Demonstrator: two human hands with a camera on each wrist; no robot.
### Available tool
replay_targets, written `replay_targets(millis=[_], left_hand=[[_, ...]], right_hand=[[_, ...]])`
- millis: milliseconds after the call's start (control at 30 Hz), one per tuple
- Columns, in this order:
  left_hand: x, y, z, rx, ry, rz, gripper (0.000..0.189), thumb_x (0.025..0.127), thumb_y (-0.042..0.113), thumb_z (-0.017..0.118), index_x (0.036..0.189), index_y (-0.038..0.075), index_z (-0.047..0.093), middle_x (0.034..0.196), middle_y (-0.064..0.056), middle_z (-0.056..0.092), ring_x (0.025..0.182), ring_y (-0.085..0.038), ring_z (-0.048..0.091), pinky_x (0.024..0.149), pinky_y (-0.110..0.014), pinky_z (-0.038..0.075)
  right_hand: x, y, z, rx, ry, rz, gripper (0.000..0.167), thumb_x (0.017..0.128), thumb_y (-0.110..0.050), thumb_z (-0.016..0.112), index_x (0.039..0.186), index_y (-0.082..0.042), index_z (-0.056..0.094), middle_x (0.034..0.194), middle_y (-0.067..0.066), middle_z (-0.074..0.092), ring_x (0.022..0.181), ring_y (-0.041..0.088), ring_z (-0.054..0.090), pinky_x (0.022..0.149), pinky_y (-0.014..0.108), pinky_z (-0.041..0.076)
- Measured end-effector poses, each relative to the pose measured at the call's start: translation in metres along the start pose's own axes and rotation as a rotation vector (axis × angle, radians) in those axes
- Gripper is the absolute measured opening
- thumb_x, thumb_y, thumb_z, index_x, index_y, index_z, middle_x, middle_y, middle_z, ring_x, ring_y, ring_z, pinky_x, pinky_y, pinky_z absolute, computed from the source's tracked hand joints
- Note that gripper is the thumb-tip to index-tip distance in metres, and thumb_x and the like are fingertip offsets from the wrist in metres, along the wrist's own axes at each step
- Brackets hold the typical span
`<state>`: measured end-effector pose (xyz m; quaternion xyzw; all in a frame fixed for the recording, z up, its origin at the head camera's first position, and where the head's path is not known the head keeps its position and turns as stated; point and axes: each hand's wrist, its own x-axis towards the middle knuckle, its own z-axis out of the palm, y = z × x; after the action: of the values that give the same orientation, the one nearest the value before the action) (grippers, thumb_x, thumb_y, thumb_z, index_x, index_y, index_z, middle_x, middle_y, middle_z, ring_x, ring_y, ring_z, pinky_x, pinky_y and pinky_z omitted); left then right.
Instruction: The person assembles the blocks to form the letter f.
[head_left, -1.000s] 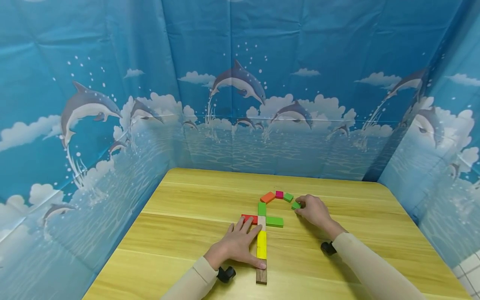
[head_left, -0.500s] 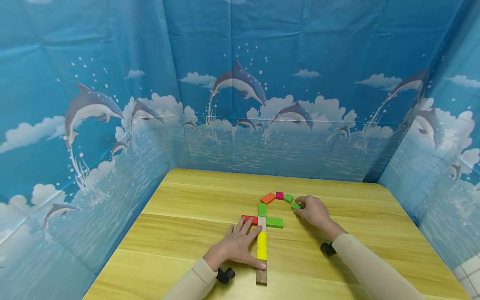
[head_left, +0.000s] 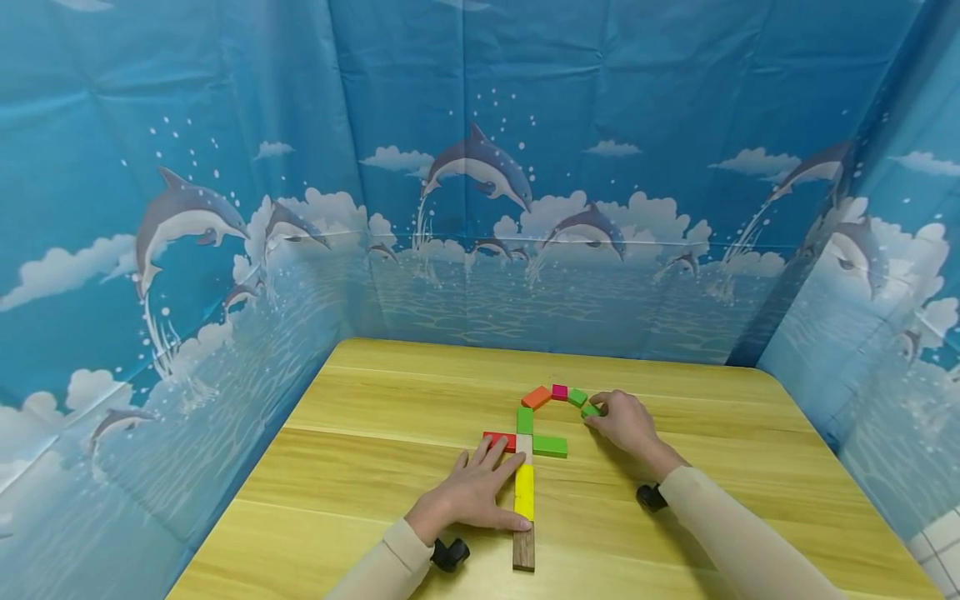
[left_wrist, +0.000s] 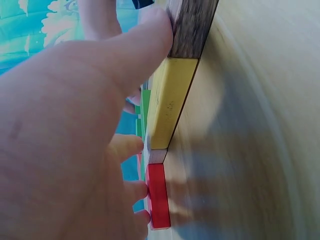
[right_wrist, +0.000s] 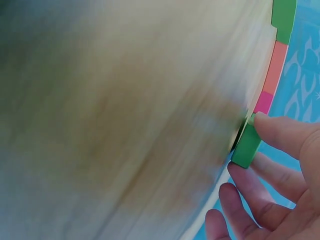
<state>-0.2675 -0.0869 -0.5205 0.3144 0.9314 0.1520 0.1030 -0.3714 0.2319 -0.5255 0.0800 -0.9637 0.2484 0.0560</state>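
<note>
Coloured wooden blocks lie flat in a line that curves over at the far end. My right hand [head_left: 628,423] pinches a small green block [right_wrist: 246,146] at the curve's free end, right by another green block [head_left: 577,397]. My left hand [head_left: 474,492] is spread over the straight part. Its thumb rests by the join of the dark brown block [head_left: 523,548] and the yellow block [head_left: 524,493]. Its other fingertips touch the red block [left_wrist: 157,197] and the pale block [head_left: 523,448]. A longer green block [head_left: 550,447] sticks out to the right of the pale one.
A green block [head_left: 525,421], an orange block [head_left: 536,397] and a magenta block [head_left: 559,392] form the curve's left and top. The wood-grain table [head_left: 360,433] reaches back to a blue dolphin curtain [head_left: 465,275] around it. A black camera sits at each wrist.
My right hand has moved slightly left with the small green block, closing the gap to the neighbouring green block. The left hand stays in nearly the same place.
</note>
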Motion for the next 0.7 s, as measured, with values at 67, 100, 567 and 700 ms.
replay_targets(millis=[67, 100, 567, 700], left_hand=[[-0.0003, 0.0005, 0.0, 0.002, 0.002, 0.005, 0.102, 0.083, 0.077, 0.059, 0.162, 0.026, 0.021, 0.168, -0.012, 0.005, 0.153, -0.035, 0.002, 0.116, -0.064, 0.014], [-0.0003, 0.0007, 0.0001, 0.003, 0.003, 0.007, 0.101, 0.084, 0.077, 0.059, 0.162, 0.026, 0.022, 0.168, -0.012, 0.006, 0.153, -0.035, 0.002, 0.116, -0.064, 0.014], [-0.0026, 0.0015, -0.0013, -0.017, 0.008, 0.02, 0.098, 0.086, 0.074, 0.06, 0.162, 0.024, 0.024, 0.168, -0.014, 0.007, 0.153, -0.035, 0.002, 0.116, -0.065, 0.014], [-0.0025, 0.0017, -0.0016, -0.012, 0.009, 0.023, 0.098, 0.086, 0.074, 0.059, 0.162, 0.024, 0.025, 0.168, -0.015, 0.008, 0.153, -0.035, 0.003, 0.116, -0.065, 0.014]], right_hand=[[0.0009, -0.0003, 0.0008, 0.001, -0.004, 0.009, 0.043, 0.089, -0.024, 0.079, 0.126, -0.005, 0.07, 0.103, 0.012, 0.073, 0.087, 0.026, 0.068, 0.061, 0.037, 0.053], [0.0013, -0.0005, 0.0011, 0.0, -0.005, 0.018, 0.043, 0.088, -0.025, 0.079, 0.126, -0.005, 0.07, 0.103, 0.011, 0.073, 0.087, 0.025, 0.068, 0.061, 0.036, 0.053], [0.0012, -0.0061, -0.0022, -0.03, 0.008, 0.082, 0.048, 0.085, -0.03, 0.083, 0.121, -0.002, 0.07, 0.101, 0.011, 0.073, 0.08, 0.023, 0.067, 0.056, 0.034, 0.051], [0.0018, -0.007, -0.0029, -0.038, 0.0, 0.094, 0.051, 0.084, -0.034, 0.083, 0.12, -0.001, 0.069, 0.102, 0.012, 0.073, 0.078, 0.022, 0.066, 0.055, 0.034, 0.05]])
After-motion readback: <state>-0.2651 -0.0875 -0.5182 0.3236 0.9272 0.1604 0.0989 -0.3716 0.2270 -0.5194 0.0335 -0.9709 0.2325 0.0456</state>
